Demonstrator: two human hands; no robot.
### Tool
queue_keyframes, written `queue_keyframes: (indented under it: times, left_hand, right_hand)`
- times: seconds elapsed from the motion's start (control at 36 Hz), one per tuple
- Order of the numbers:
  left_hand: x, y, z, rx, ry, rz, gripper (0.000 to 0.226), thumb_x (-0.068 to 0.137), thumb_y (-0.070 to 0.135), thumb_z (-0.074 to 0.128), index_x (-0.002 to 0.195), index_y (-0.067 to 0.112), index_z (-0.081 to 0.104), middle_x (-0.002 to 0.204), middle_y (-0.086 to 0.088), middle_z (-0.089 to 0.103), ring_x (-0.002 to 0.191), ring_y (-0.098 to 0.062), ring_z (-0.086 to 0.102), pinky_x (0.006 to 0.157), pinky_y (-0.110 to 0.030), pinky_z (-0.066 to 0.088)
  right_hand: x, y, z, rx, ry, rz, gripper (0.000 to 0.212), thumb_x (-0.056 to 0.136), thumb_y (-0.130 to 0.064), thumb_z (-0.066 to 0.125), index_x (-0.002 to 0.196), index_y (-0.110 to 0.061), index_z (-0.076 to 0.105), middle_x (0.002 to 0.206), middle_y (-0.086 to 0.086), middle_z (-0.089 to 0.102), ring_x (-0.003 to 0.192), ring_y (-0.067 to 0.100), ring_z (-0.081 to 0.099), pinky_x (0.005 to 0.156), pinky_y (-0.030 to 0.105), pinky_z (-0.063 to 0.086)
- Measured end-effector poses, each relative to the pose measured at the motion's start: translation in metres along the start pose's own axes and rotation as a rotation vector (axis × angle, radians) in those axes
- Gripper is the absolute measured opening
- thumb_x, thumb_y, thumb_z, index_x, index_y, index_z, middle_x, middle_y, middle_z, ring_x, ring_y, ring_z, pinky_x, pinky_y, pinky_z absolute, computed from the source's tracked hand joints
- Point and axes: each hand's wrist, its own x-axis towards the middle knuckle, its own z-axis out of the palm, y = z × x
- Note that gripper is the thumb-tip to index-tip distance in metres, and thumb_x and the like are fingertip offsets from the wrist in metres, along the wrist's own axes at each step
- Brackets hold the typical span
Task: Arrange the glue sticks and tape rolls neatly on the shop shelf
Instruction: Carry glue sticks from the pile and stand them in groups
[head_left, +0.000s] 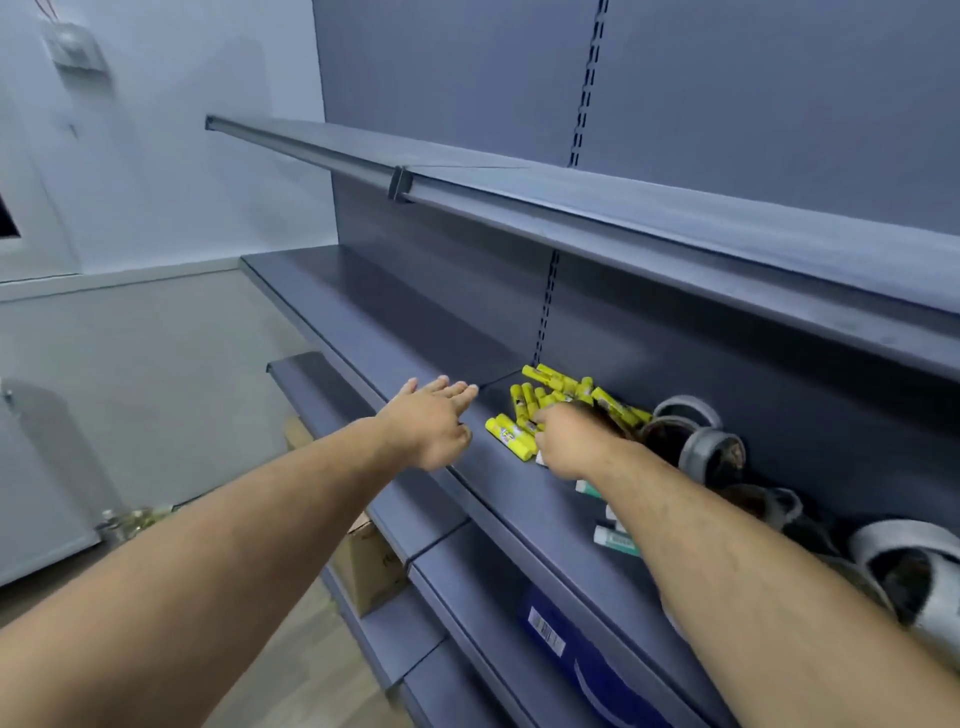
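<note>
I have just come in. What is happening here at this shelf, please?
A person is sorting stock on a shelf. The right hand reaches into a loose pile of yellow glue sticks; whether its grip has closed on one cannot be told. The left hand is open, fingers straight, over the shelf just left of the pile. To the right, tape rolls lie in a rough row, and a few white sticks lie under the right forearm. Nothing is lined up yet.

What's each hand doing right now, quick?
Left hand: open, fingers straight, holding nothing.
Right hand: fingers down among the yellow plastic glue sticks; grip cannot be told.
</note>
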Motion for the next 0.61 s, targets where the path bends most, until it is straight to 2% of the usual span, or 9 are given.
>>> queue_keyframes:
  times: [0.06, 0.11, 0.19, 0.25, 0.31, 0.39, 0.5, 0.56, 0.61]
  left_hand:
    - [0.018, -0.006, 0.002, 0.006, 0.01, 0.032, 0.062, 0.1, 0.027, 0.033, 0.159, 0.02, 0.014, 0.166, 0.002, 0.015, 0.153, -0.019, 0.007, 0.123, -0.046, 0.004]
    - [0.034, -0.01, 0.004, 0.008, 0.055, 0.071, 0.058, 0.096, 0.022, 0.04, 0.154, 0.022, 0.032, 0.157, 0.003, 0.037, 0.144, -0.019, 0.027, 0.118, -0.04, 0.021]
    - [0.052, -0.011, 0.009, -0.074, 0.086, 0.079, 0.05, 0.091, 0.017, 0.046, 0.138, 0.03, 0.055, 0.13, 0.003, 0.06, 0.125, -0.02, 0.046, 0.099, -0.034, 0.046]
    - [0.065, -0.011, 0.012, -0.086, 0.074, 0.116, 0.042, 0.089, 0.015, 0.048, 0.125, 0.028, 0.065, 0.117, 0.002, 0.067, 0.115, -0.021, 0.055, 0.088, -0.036, 0.053]
    - [0.079, -0.012, 0.015, -0.073, 0.07, 0.181, 0.037, 0.086, 0.013, 0.051, 0.117, 0.026, 0.067, 0.107, 0.002, 0.07, 0.105, -0.024, 0.06, 0.083, -0.038, 0.054]
    - [0.094, -0.012, 0.023, -0.048, 0.036, 0.309, 0.046, 0.083, 0.014, 0.052, 0.125, 0.031, 0.06, 0.101, -0.001, 0.067, 0.098, -0.026, 0.059, 0.08, -0.038, 0.052]
    - [0.11, -0.017, 0.04, -0.005, 0.034, 0.419, 0.036, 0.084, 0.019, 0.055, 0.118, 0.026, 0.065, 0.106, -0.003, 0.06, 0.104, -0.025, 0.056, 0.087, -0.036, 0.049]
    - [0.119, -0.021, 0.046, -0.016, 0.062, 0.441, 0.028, 0.084, 0.018, 0.055, 0.108, 0.024, 0.069, 0.104, -0.002, 0.06, 0.103, -0.025, 0.056, 0.083, -0.032, 0.048]
    - [0.124, -0.025, 0.049, -0.036, 0.056, 0.447, 0.019, 0.085, 0.017, 0.056, 0.098, 0.022, 0.069, 0.102, -0.001, 0.06, 0.099, -0.023, 0.057, 0.077, -0.029, 0.045]
  right_hand:
    - [0.011, -0.002, 0.003, -0.012, -0.02, 0.013, 0.054, 0.1, -0.041, 0.045, 0.148, -0.017, 0.046, 0.156, 0.002, 0.041, 0.145, 0.02, 0.034, 0.12, 0.042, 0.025]
    - [0.025, -0.004, 0.007, -0.045, -0.04, 0.007, 0.051, 0.1, -0.032, 0.047, 0.147, -0.012, 0.047, 0.16, 0.005, 0.035, 0.149, 0.025, 0.029, 0.121, 0.051, 0.018]
    - [0.046, -0.008, 0.014, -0.086, -0.073, 0.037, 0.058, 0.091, -0.03, 0.057, 0.146, -0.014, 0.047, 0.16, 0.002, 0.033, 0.147, 0.032, 0.033, 0.118, 0.062, 0.019]
    - [0.052, -0.009, 0.016, -0.108, -0.09, 0.072, 0.059, 0.089, -0.029, 0.062, 0.144, -0.015, 0.048, 0.16, 0.003, 0.034, 0.144, 0.03, 0.037, 0.117, 0.057, 0.025]
    - [0.054, -0.009, 0.017, -0.046, -0.086, 0.105, 0.05, 0.094, -0.025, 0.059, 0.142, -0.013, 0.05, 0.161, 0.006, 0.033, 0.148, 0.028, 0.031, 0.122, 0.047, 0.021]
    - [0.058, -0.007, 0.021, -0.004, -0.041, 0.145, 0.055, 0.094, -0.022, 0.061, 0.146, -0.012, 0.046, 0.165, 0.006, 0.024, 0.153, 0.031, 0.016, 0.123, 0.04, 0.019]
    - [0.067, -0.014, 0.025, 0.075, -0.05, 0.202, 0.046, 0.091, -0.024, 0.063, 0.135, -0.014, 0.059, 0.158, 0.002, 0.039, 0.147, 0.033, 0.033, 0.119, 0.038, 0.029]
    - [0.069, -0.019, 0.026, 0.096, -0.03, 0.234, 0.034, 0.091, -0.02, 0.061, 0.124, -0.015, 0.067, 0.144, 0.008, 0.055, 0.13, 0.032, 0.053, 0.105, 0.033, 0.044]
    - [0.07, -0.025, 0.028, 0.103, -0.012, 0.253, 0.026, 0.089, -0.015, 0.061, 0.114, -0.015, 0.07, 0.126, 0.009, 0.066, 0.11, 0.032, 0.063, 0.081, 0.028, 0.048]
